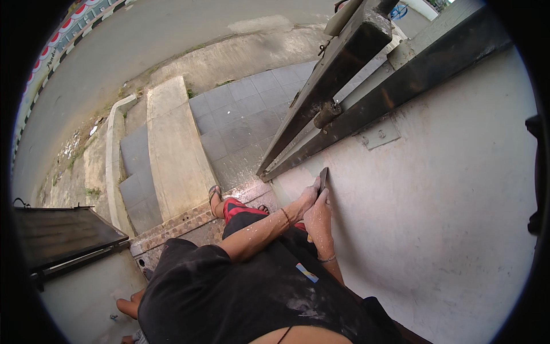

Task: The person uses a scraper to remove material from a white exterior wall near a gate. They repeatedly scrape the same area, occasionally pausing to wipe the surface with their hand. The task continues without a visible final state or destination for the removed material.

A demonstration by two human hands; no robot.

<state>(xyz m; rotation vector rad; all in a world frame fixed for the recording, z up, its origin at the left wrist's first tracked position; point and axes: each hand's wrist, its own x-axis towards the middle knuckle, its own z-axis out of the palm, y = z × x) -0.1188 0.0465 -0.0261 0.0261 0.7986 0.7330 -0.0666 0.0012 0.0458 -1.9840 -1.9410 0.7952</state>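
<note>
Black shirt [229, 286] sits closest, left hand [305, 202] and right hand [318, 221] wrap fingers round dark flat tool [323, 179] beside pale wall [441, 200].

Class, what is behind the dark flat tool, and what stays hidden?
Pale wall shows around the dark flat tool; the patch directly behind is covered. Left hand and right hand hide the tool's lower end.

Dark tool [323, 180] in right grip [318, 218]

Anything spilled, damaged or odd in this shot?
The black shirt is smeared whitish and the left forearm flecked, as though dusted. A rectangular patch interrupts the pale wall near the dark frame.
</note>
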